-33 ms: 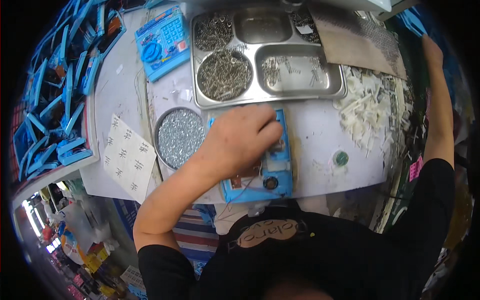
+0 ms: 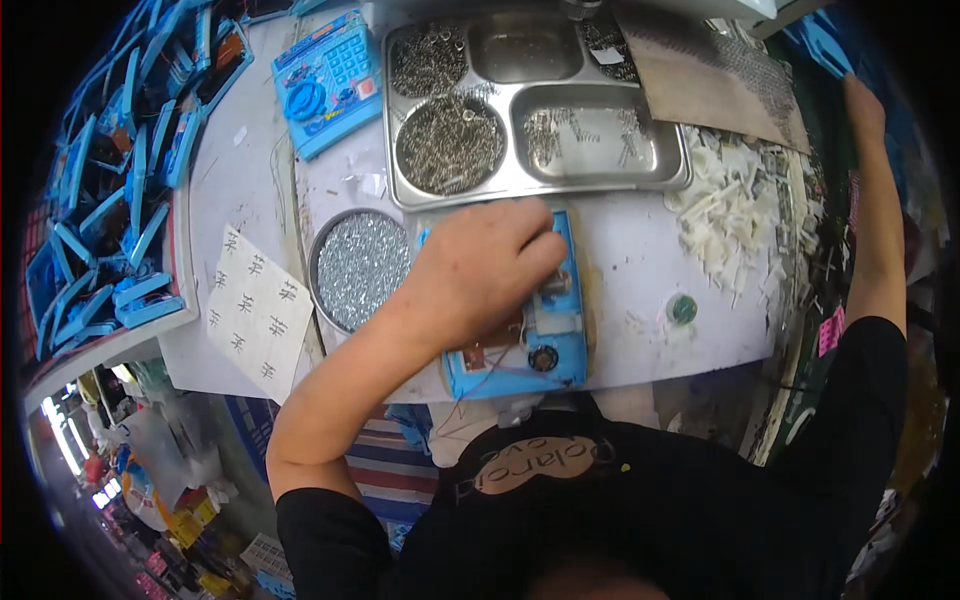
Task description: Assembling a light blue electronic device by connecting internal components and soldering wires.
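Note:
An opened blue plastic toy case point(image 2: 470, 385) lies near the table's front edge, with thin wires and a round dark part point(image 2: 542, 358) inside. My left hand point(image 2: 485, 262) is closed over its upper left part, fingers curled down. Whatever the fingertips hold is hidden beneath the hand. Far out to the right, my right hand point(image 2: 865, 108) reaches to blue plastic pieces point(image 2: 826, 45) and meets the end of one; its fingers are too hidden to read. Just left of the case stands a round bowl of small silvery screws point(image 2: 362, 270).
Behind the case sits a steel compartment tray point(image 2: 400, 190) with small metal springs. A cardboard sheet point(image 2: 700, 75) overlaps its right side, above a heap of white plastic parts point(image 2: 735, 215). A finished-looking blue toy point(image 2: 328, 85), a marked paper point(image 2: 258, 310) and stacked blue cases point(image 2: 140, 200) occupy the left.
The view has shifted very slightly. My left hand stays over the case and my right hand stays by the blue pieces.

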A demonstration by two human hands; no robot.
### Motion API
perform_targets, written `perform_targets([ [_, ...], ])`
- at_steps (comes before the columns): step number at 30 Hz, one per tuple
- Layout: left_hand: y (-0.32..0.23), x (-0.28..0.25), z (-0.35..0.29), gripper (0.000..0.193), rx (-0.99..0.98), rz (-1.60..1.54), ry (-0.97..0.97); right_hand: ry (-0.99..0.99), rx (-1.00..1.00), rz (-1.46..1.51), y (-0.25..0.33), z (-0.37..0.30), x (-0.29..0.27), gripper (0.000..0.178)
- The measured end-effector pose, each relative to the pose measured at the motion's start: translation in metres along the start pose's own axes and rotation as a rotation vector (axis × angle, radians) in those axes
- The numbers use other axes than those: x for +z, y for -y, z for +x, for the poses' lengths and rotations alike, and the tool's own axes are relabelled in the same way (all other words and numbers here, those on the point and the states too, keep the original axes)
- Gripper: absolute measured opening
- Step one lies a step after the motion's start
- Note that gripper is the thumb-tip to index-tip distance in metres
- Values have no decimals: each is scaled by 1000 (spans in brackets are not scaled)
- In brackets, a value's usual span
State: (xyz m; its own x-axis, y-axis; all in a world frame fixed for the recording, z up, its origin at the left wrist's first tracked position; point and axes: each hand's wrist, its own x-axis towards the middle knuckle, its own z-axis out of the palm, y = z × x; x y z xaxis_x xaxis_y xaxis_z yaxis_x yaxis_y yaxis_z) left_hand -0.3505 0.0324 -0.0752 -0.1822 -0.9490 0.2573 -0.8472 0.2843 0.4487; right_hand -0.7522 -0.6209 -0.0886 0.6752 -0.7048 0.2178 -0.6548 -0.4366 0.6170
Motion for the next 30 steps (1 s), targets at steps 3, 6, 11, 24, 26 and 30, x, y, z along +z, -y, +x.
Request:
perform_targets([
  [3, 2, -5, 1, 19, 33, 38, -31, 89, 266, 132, 9, -41, -63, 39],
  [6, 3, -8, -1, 19, 92, -52, -90, 75, 534, 257, -19, -66, -64, 47],
  [11, 6, 1, -2, 17, 212, -59, -181, 193, 942, 683, -119, -95, 2, 49],
  [24, -26, 12, -46, 26, 88, 248, -301, -254, 995, 1568, -68, -137, -156, 32],
  [26, -27, 16, -45, 27, 64, 260, -271, -267, 954, 1524, -40, -167, -199, 32],
  [30, -29, 17, -45, 30, 66, 264, -205, -265, 865, 1552, 31, -224, -241, 31],
])
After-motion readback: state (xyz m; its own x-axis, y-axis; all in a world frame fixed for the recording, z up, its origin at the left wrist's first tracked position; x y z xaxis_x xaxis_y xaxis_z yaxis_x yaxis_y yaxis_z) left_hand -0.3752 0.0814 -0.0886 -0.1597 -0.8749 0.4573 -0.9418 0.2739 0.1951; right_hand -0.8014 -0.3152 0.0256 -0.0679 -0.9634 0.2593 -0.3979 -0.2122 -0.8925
